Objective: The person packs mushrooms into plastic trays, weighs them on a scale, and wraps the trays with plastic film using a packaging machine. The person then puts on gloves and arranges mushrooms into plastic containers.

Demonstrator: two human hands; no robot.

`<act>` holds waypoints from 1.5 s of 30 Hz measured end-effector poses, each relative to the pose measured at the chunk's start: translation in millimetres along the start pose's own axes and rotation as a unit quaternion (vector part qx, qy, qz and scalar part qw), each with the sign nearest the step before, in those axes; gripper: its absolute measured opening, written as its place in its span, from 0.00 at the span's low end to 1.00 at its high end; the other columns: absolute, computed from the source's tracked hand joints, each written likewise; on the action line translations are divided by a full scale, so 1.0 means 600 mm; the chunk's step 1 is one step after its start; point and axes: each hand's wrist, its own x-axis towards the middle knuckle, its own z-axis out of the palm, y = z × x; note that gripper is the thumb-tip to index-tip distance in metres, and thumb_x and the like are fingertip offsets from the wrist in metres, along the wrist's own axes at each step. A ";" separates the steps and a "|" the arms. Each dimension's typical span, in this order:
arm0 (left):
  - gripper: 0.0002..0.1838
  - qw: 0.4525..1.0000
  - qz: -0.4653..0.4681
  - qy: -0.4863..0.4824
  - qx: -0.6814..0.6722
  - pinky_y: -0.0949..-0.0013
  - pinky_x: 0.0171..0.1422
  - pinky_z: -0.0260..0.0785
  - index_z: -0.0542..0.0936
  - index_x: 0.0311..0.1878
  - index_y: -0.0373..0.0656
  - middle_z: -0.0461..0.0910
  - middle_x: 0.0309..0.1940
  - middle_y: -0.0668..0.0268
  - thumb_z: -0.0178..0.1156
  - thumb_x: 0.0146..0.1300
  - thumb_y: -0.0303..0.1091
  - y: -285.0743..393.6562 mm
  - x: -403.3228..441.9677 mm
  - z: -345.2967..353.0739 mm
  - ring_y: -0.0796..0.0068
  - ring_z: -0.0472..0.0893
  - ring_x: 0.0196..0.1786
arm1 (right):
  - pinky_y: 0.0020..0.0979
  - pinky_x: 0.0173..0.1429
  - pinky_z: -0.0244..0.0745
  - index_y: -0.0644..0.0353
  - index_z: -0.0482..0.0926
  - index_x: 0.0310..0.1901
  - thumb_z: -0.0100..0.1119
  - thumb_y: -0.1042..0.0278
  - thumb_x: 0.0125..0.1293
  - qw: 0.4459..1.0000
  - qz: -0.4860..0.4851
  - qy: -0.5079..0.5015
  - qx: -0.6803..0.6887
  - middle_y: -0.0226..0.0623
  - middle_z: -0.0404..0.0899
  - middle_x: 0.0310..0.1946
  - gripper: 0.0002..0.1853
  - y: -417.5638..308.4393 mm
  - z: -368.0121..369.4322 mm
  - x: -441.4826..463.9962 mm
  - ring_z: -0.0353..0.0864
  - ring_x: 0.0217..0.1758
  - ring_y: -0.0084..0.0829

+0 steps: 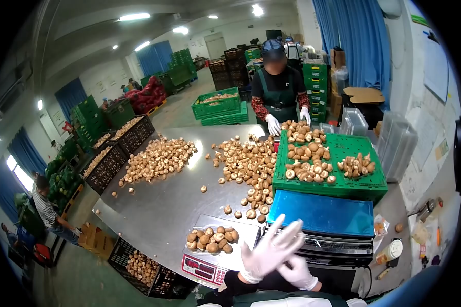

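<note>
My left hand (274, 248), in a white glove, is raised with its fingers spread, holding nothing. Just below and behind it is my gloved right hand (297, 273), its fingers loosely stretched and partly covered by the left; I see nothing in it. Left of my hands, a clear tray of shiitake mushrooms (212, 239) rests on a digital scale (204, 270) with a red display panel. Beyond my hands stands a wrapping machine (320, 212) with a blue top. A loose pile of mushrooms (248, 161) lies on the steel table (164, 210).
Across the table a co-worker (281, 84) in white gloves touches mushrooms on a green crate (328, 190) holding several filled trays. Another mushroom pile (159, 158) lies at left. Black crates (107, 166) adjoin the table. Clear trays (394, 146) and a tape roll (394, 248) are at right.
</note>
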 end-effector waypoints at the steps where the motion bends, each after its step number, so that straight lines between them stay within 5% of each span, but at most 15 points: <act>1: 0.50 0.995 0.011 0.076 0.060 0.55 0.73 0.30 0.40 0.68 0.38 0.42 0.67 0.45 0.40 0.55 0.69 0.017 0.002 -0.009 0.57 0.39 0.72 | 0.29 0.41 0.72 0.64 0.74 0.34 0.63 0.76 0.49 0.999 0.007 -0.012 -0.037 0.36 0.76 0.31 0.10 -0.026 -0.015 0.009 0.77 0.32 0.27; 3: 0.39 0.979 0.087 0.137 0.123 0.63 0.73 0.37 0.52 0.65 0.33 0.55 0.63 0.43 0.38 0.63 0.59 0.021 0.020 -0.041 0.58 0.53 0.69 | 0.30 0.38 0.71 0.60 0.76 0.35 0.70 0.66 0.44 0.975 -0.193 -0.006 -0.111 0.36 0.74 0.30 0.16 -0.052 -0.015 0.030 0.75 0.32 0.34; 6: 0.30 0.946 0.112 0.226 0.204 0.63 0.70 0.46 0.59 0.62 0.32 0.61 0.60 0.46 0.38 0.66 0.49 0.003 0.045 -0.062 0.58 0.60 0.65 | 0.33 0.45 0.69 0.58 0.77 0.38 0.72 0.54 0.41 0.938 -0.246 -0.077 -0.232 0.35 0.71 0.38 0.24 -0.079 0.011 0.056 0.72 0.42 0.34; 11: 0.26 0.919 0.128 0.265 0.262 0.65 0.70 0.46 0.60 0.61 0.33 0.64 0.59 0.51 0.36 0.68 0.45 0.009 0.062 -0.090 0.63 0.61 0.64 | 0.32 0.37 0.72 0.58 0.76 0.33 0.62 0.75 0.45 0.924 -0.305 -0.020 -0.229 0.38 0.73 0.32 0.11 -0.033 0.014 0.081 0.75 0.35 0.39; 18: 0.30 0.878 0.182 0.295 0.332 0.64 0.68 0.50 0.55 0.64 0.37 0.58 0.62 0.53 0.43 0.66 0.47 0.017 0.063 -0.116 0.62 0.59 0.66 | 0.36 0.49 0.70 0.61 0.74 0.35 0.66 0.70 0.46 0.967 -0.202 -0.005 -0.155 0.44 0.72 0.42 0.14 -0.048 0.031 0.070 0.73 0.45 0.44; 26: 0.27 0.858 0.155 0.334 0.359 0.64 0.66 0.54 0.57 0.63 0.34 0.62 0.60 0.53 0.44 0.67 0.42 0.010 0.055 -0.147 0.61 0.66 0.61 | 0.35 0.45 0.71 0.60 0.75 0.30 0.62 0.76 0.47 0.957 -0.221 -0.007 -0.186 0.43 0.74 0.38 0.08 -0.002 0.020 0.068 0.75 0.41 0.42; 29: 0.29 0.875 0.120 0.278 0.377 0.63 0.68 0.49 0.52 0.66 0.38 0.59 0.63 0.57 0.44 0.67 0.41 0.007 0.060 -0.141 0.63 0.61 0.65 | 0.28 0.34 0.72 0.63 0.72 0.31 0.55 0.77 0.58 0.989 -0.127 0.061 -0.032 0.41 0.77 0.30 0.02 0.009 0.025 0.068 0.78 0.28 0.31; 31: 0.34 0.890 0.089 0.292 0.338 0.60 0.70 0.41 0.43 0.69 0.48 0.50 0.68 0.62 0.46 0.65 0.43 0.001 0.064 -0.114 0.65 0.52 0.69 | 0.24 0.33 0.71 0.65 0.71 0.30 0.53 0.75 0.61 0.995 -0.053 0.082 -0.013 0.40 0.78 0.30 0.04 0.007 0.023 0.068 0.77 0.27 0.25; 33: 0.42 0.939 0.014 0.201 0.278 0.57 0.71 0.31 0.32 0.69 0.62 0.37 0.71 0.67 0.51 0.62 0.47 -0.001 0.053 -0.128 0.70 0.38 0.72 | 0.23 0.31 0.69 0.65 0.71 0.30 0.52 0.75 0.62 0.993 -0.060 0.103 0.003 0.36 0.76 0.26 0.04 0.007 0.026 0.072 0.74 0.25 0.21; 36: 0.42 0.960 -0.039 0.146 0.235 0.58 0.71 0.25 0.31 0.69 0.65 0.33 0.71 0.70 0.49 0.61 0.52 -0.001 0.046 -0.166 0.72 0.33 0.72 | 0.19 0.32 0.64 0.64 0.69 0.32 0.48 0.76 0.63 0.986 0.064 -0.003 0.151 0.26 0.67 0.24 0.03 -0.010 0.024 0.070 0.66 0.28 0.15; 39: 0.31 0.952 0.016 0.091 0.293 0.58 0.72 0.39 0.49 0.68 0.44 0.43 0.70 0.64 0.42 0.67 0.47 -0.003 0.069 -0.136 0.67 0.43 0.71 | 0.21 0.29 0.63 0.62 0.69 0.32 0.50 0.75 0.62 0.994 0.039 -0.061 0.086 0.27 0.67 0.22 0.02 -0.015 0.040 0.064 0.63 0.25 0.15; 40: 0.27 0.950 0.036 0.114 0.289 0.59 0.70 0.49 0.57 0.61 0.32 0.53 0.66 0.56 0.37 0.69 0.46 -0.001 0.077 -0.132 0.62 0.55 0.68 | 0.22 0.29 0.62 0.61 0.68 0.31 0.52 0.74 0.61 0.995 0.032 -0.077 0.047 0.28 0.65 0.20 0.04 -0.031 0.038 0.065 0.62 0.24 0.16; 43: 0.28 0.924 0.062 0.266 0.267 0.61 0.68 0.54 0.61 0.57 0.29 0.59 0.61 0.47 0.34 0.70 0.49 0.008 0.096 -0.112 0.57 0.63 0.63 | 0.27 0.27 0.64 0.61 0.68 0.32 0.53 0.72 0.60 0.994 -0.014 -0.111 -0.008 0.38 0.66 0.17 0.05 -0.051 0.038 0.068 0.67 0.19 0.24; 45: 0.33 0.930 0.060 0.273 0.240 0.57 0.68 0.55 0.61 0.57 0.30 0.61 0.60 0.50 0.35 0.67 0.55 0.010 0.105 -0.112 0.56 0.63 0.63 | 0.32 0.26 0.67 0.59 0.68 0.32 0.54 0.72 0.59 0.991 -0.046 -0.122 -0.041 0.42 0.70 0.18 0.05 -0.063 0.042 0.071 0.74 0.21 0.41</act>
